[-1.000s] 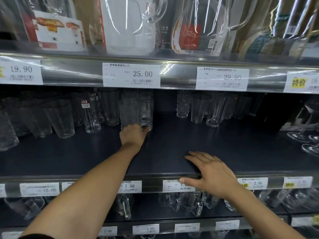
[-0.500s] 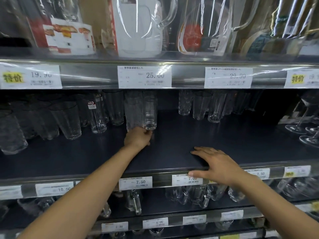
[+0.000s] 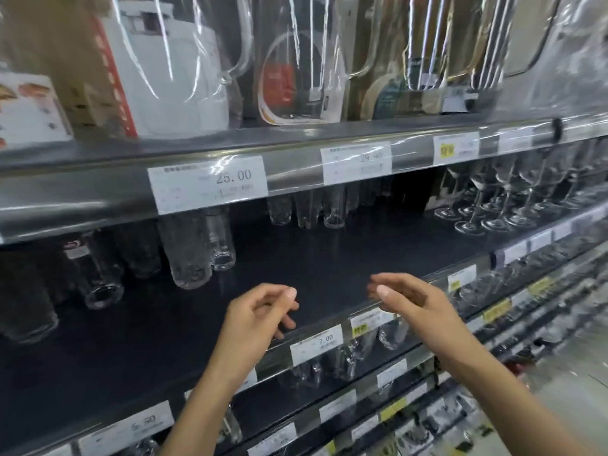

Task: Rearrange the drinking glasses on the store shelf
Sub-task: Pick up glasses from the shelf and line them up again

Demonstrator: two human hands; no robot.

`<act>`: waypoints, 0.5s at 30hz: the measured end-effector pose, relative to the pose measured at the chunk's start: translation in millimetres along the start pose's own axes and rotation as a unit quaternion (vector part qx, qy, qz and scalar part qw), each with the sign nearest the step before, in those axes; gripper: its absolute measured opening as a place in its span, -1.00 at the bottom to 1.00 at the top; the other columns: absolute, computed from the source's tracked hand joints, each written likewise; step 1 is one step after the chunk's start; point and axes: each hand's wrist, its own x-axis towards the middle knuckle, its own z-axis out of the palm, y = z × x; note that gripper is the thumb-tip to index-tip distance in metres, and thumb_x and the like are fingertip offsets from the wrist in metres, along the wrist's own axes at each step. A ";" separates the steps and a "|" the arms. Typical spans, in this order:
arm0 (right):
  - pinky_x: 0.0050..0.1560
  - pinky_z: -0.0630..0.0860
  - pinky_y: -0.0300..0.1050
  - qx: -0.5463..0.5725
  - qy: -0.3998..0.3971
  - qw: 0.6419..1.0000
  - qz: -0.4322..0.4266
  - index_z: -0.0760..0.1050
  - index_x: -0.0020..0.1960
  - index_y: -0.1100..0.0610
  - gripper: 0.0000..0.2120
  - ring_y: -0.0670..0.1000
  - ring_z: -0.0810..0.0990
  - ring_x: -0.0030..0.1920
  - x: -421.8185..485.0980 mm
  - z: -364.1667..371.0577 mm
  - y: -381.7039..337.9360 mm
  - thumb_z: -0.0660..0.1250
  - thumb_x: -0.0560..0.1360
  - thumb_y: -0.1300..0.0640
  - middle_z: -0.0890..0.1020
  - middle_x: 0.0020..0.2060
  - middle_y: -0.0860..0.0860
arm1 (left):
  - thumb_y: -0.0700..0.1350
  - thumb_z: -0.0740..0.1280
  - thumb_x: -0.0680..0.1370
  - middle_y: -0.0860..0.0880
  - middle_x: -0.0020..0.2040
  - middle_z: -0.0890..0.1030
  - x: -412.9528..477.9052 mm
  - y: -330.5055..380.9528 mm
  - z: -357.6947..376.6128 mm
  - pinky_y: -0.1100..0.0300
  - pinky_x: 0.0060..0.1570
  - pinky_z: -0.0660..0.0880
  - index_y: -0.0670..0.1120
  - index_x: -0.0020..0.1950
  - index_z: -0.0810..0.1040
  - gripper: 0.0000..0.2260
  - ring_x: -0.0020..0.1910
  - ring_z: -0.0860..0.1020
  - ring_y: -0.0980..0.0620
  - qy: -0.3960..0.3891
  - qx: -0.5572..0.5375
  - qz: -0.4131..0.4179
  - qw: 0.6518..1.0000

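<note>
Drinking glasses of clear, textured glass (image 3: 189,255) stand in loose clusters toward the back of a dark shelf (image 3: 329,258) in a store aisle, more tumblers (image 3: 306,209) grouped further along and stemmed wine glasses (image 3: 493,205) lined up at the far right. A person's left hand (image 3: 256,319) and right hand (image 3: 414,304) hover in front of the shelf's front lip, both empty, fingers loosely curled and touching nothing; the right hand is blurred. The front half of the shelf lies bare between hands and glassware, so the step in hand looks like a reach for the next glass. To do it well, each tumbler is best taken low on its body, one at a time, lifted clear instead of slid against its neighbours, and set down upright in an even row toward the front edge, with care that a forearm does not sweep the stemware. Price tags on the rails can be partly read: a white tag (image 3: 207,184) above shows "25.00", its neighbour (image 3: 357,162) seems to read "29.90", and a lower tag (image 3: 317,343) shows "7.00"; a tag at bottom left may read "5.50". Yellow promotional stickers are too blurred to make out. Large clear glass pitchers (image 3: 296,60) in packaging fill the shelf above.
</note>
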 end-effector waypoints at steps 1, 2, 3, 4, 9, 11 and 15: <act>0.26 0.53 0.07 0.001 0.012 1.000 0.001 0.66 0.10 -0.07 -0.66 -0.09 0.65 0.16 -5.1 -6.5 -0.2 0.40 0.38 -0.14 0.71 0.07 -0.10 | -0.14 0.37 0.58 -0.03 -0.15 0.71 -1.0 2.6 5.9 0.21 -0.35 0.54 -0.09 -0.03 0.67 -0.91 -0.31 0.64 0.04 -0.009 -0.002 0.006 1.000; 0.26 0.53 0.08 -0.001 0.023 1.000 0.002 0.66 0.09 -0.09 -0.67 -0.09 0.65 0.16 -9.6 -13.2 -0.4 0.41 0.37 -0.16 0.71 0.07 -0.10 | -0.14 0.37 0.58 -0.03 -0.14 0.70 -1.3 5.8 12.3 0.22 -0.33 0.55 -0.08 -0.03 0.67 -0.91 -0.30 0.64 0.05 -0.019 -0.005 0.011 1.000; 0.25 0.54 0.09 -0.005 0.033 0.999 0.003 0.66 0.09 -0.10 -0.67 -0.08 0.65 0.16 -13.0 -20.1 -0.3 0.41 0.37 -0.17 0.71 0.07 -0.10 | -0.15 0.37 0.58 -0.02 -0.14 0.70 -0.5 8.6 19.1 0.22 -0.32 0.55 -0.08 -0.03 0.67 -0.91 -0.30 0.64 0.06 -0.027 -0.009 0.016 0.999; 0.25 0.54 0.09 -0.009 0.043 0.999 0.004 0.66 0.09 -0.09 -0.67 -0.08 0.65 0.15 -15.4 -27.3 -0.4 0.41 0.38 -0.16 0.71 0.07 -0.10 | -0.15 0.37 0.57 -0.02 -0.14 0.70 0.8 11.6 26.4 0.23 -0.31 0.55 -0.08 -0.03 0.67 -0.91 -0.30 0.64 0.07 -0.035 -0.013 0.021 0.999; 0.23 0.55 0.03 -0.012 0.068 0.997 0.015 0.65 0.11 -0.05 -0.66 -0.08 0.65 0.14 -12.3 -64.3 6.0 0.41 0.39 -0.13 0.71 0.07 -0.09 | -0.14 0.37 0.57 -0.02 -0.15 0.70 16.6 21.2 68.4 0.25 -0.32 0.55 -0.08 -0.03 0.67 -0.91 -0.32 0.62 0.10 -0.059 -0.019 0.046 0.997; 0.16 0.56 -0.08 -0.016 0.058 0.998 0.021 0.65 0.10 -0.06 -0.68 -0.10 0.66 0.12 -2.5 -80.9 10.9 0.41 0.39 -0.13 0.71 0.05 -0.11 | -0.13 0.37 0.57 -0.01 -0.17 0.69 27.8 24.7 88.0 0.26 -0.31 0.54 -0.07 -0.04 0.67 -0.91 -0.32 0.62 0.10 -0.065 -0.007 0.053 0.996; -0.03 0.54 -0.36 -0.038 0.031 0.999 0.024 0.64 0.09 -0.02 -0.82 -0.20 0.66 0.04 37.1 -120.1 25.4 0.42 0.49 0.03 0.72 -0.02 -0.18 | -0.11 0.38 0.57 -0.01 -0.15 0.69 58.5 29.6 132.0 0.23 -0.30 0.56 -0.03 -0.05 0.67 -0.92 -0.25 0.65 0.02 -0.051 0.017 0.061 0.997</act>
